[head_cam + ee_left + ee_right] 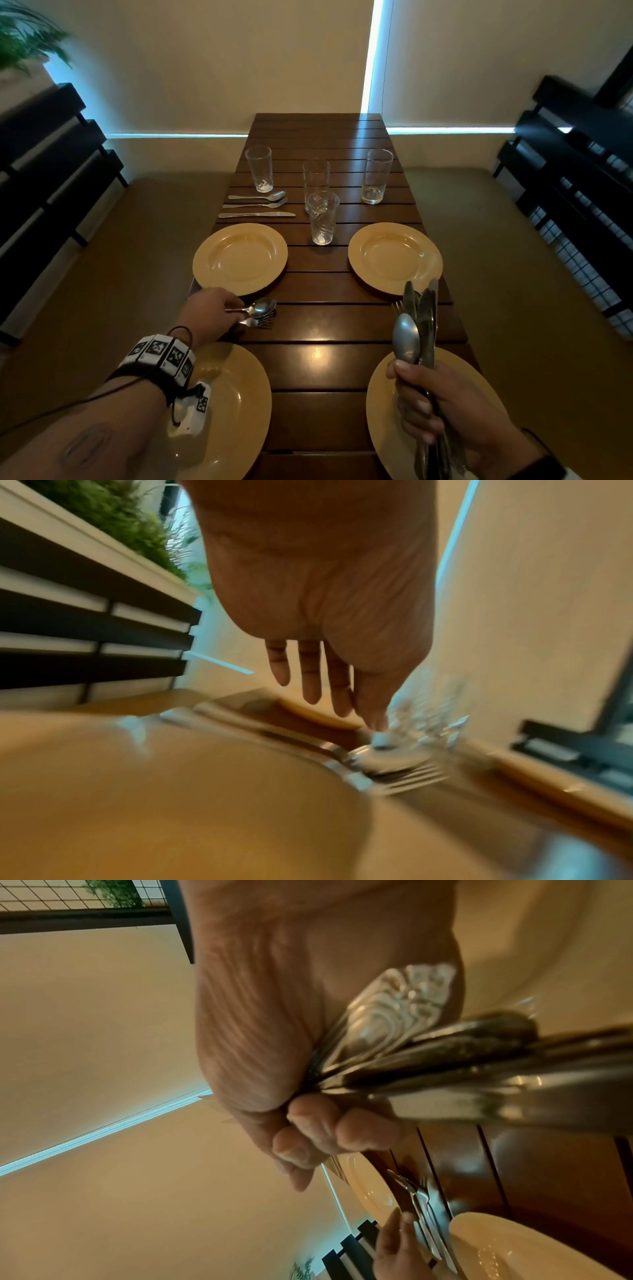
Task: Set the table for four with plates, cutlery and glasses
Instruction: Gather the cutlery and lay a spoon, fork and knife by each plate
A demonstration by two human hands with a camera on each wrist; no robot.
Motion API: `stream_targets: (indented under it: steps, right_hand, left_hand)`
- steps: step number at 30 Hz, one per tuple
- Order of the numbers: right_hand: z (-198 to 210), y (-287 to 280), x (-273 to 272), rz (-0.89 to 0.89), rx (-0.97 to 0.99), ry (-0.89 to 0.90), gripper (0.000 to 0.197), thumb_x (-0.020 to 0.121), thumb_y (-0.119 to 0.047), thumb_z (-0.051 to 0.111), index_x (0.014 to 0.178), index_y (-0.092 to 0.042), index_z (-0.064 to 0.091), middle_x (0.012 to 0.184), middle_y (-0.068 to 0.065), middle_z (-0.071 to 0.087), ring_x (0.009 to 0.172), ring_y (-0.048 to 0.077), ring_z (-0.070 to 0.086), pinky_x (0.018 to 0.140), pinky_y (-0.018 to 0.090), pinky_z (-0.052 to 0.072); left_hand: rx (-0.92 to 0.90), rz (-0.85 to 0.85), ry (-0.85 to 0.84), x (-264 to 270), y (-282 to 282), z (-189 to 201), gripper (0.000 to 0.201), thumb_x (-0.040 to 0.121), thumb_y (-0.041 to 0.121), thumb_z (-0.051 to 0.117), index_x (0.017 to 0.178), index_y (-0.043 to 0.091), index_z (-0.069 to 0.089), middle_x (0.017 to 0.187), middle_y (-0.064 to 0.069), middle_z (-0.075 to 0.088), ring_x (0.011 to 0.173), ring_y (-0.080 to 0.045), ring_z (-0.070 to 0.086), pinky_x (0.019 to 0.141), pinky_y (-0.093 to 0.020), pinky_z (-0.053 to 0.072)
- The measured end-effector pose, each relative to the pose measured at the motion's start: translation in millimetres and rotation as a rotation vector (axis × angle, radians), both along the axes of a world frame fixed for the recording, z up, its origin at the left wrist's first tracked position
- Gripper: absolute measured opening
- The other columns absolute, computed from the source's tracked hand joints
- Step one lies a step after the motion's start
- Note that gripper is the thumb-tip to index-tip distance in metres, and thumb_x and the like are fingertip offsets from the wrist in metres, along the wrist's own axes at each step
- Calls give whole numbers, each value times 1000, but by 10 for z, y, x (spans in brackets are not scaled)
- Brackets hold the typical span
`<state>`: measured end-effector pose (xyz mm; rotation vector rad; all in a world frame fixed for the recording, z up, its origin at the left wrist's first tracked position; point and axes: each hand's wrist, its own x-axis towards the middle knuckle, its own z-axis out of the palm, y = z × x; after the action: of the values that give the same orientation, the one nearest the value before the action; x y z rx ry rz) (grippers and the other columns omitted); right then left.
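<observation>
On the brown slatted table lie several yellow plates: far left, far right, near left, near right. My left hand reaches between the two left plates, and its straight fingers touch the handles of a spoon and a fork lying there. A knife lies with them in the right wrist view. My right hand grips a cutlery bundle upright over the near right plate.
Several empty glasses stand mid-table, among them one at the far left, one at the far right and one in the centre. A spoon, fork and knife set lies beyond the far left plate. Dark slatted bench backs flank both sides.
</observation>
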<state>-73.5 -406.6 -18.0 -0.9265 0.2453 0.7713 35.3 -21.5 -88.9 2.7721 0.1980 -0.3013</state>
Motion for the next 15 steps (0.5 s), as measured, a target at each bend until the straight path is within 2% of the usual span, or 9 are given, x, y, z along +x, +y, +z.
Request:
stream_targets:
  steps: [1, 3, 5, 7, 9, 11, 13, 15]
  right_hand:
    - [31, 3, -6, 9, 6, -8, 30, 77, -20, 79, 94, 0, 66, 52, 10, 37, 32, 14, 35, 36, 25, 37]
    - [79, 8, -24, 29, 11, -23, 25, 82, -20, 77, 94, 0, 67, 53, 9, 38, 33, 13, 36, 37, 24, 38]
    - [109, 15, -51, 54, 7, -44, 22, 88, -19, 73, 96, 0, 66, 54, 8, 39, 34, 13, 37, 38, 25, 38]
    - [118, 39, -81, 85, 14, -52, 23, 88, -20, 73, 96, 0, 66, 54, 8, 40, 35, 13, 37, 39, 24, 38]
    - [160, 52, -138, 127, 37, -64, 26, 84, -21, 76, 95, 1, 66, 52, 7, 40, 34, 13, 36, 38, 23, 37]
    - [201, 38, -208, 180, 48, -90, 28, 83, -22, 77, 94, 1, 65, 51, 8, 40, 34, 13, 37, 38, 23, 36]
    - [234, 5, -272, 224, 68, -117, 28, 85, -21, 76, 95, 2, 64, 52, 9, 42, 34, 14, 40, 39, 24, 38]
    - [238, -44, -334, 254, 76, -123, 27, 87, -20, 75, 96, 3, 63, 53, 10, 46, 35, 15, 43, 40, 24, 40]
  left_hand:
    - [-32, -13, -65, -49, -146, 157, 20, 90, 37, 73, 107, 27, 77, 95, 18, 64, 89, 0, 59, 88, -28, 55]
    - [-183, -50, -158, -245, -573, 517, 15, 94, 38, 68, 102, 27, 75, 93, 18, 65, 87, 1, 59, 84, -25, 53]
    - [-422, -91, -170, -540, -1083, 896, 12, 94, 39, 67, 100, 32, 74, 91, 16, 69, 88, 0, 63, 79, -18, 52]
    - [-707, -98, -128, -758, -1503, 1111, 11, 94, 38, 68, 104, 36, 73, 94, 17, 72, 89, 2, 66, 73, -14, 54]
    - [-997, -70, -57, -853, -1816, 1161, 18, 96, 33, 66, 113, 35, 71, 104, 15, 73, 93, 5, 67, 73, -13, 54]
    - [-1196, -24, -2, -890, -2033, 1138, 23, 98, 27, 65, 120, 29, 69, 111, 3, 74, 96, -2, 70, 75, -15, 54]
    - [-1331, 40, -1, -936, -2155, 1107, 23, 97, 18, 66, 120, 19, 70, 108, -8, 76, 92, -11, 72, 75, -18, 56]
    - [-1379, 93, -48, -989, -2183, 1114, 22, 94, 11, 69, 116, 13, 73, 97, -6, 77, 84, -8, 72, 72, -18, 56]
